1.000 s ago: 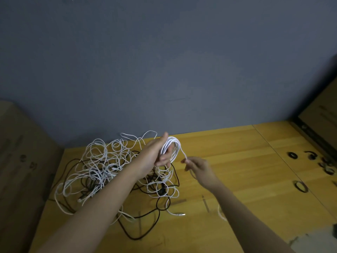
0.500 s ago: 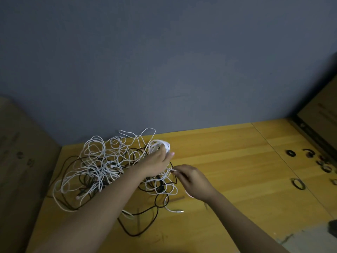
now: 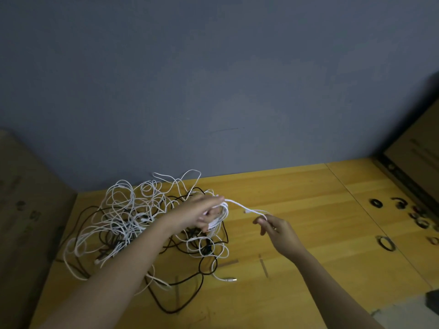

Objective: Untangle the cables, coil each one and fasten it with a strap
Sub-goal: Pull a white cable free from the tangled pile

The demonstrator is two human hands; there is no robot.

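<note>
A tangle of white and black cables (image 3: 133, 224) lies on the left part of the wooden table (image 3: 308, 193). My left hand (image 3: 202, 213) grips a small coil of white cable (image 3: 222, 216) just above the tangle's right side. A loose end of that white cable (image 3: 247, 210) stretches right from the coil to my right hand (image 3: 276, 230), which pinches it between thumb and fingers. Several black straps (image 3: 386, 243) lie at the table's right edge.
A grey-blue wall (image 3: 213, 91) stands right behind the table. Brown cardboard (image 3: 21, 210) flanks the table on the left, and a dark-edged board (image 3: 413, 162) leans at the right. A white plug end (image 3: 230, 279) lies on the wood below the tangle.
My right hand has moved right, away from the coil, drawing the white cable's end out taut. My left hand has come down with the coil and turned palm down.
</note>
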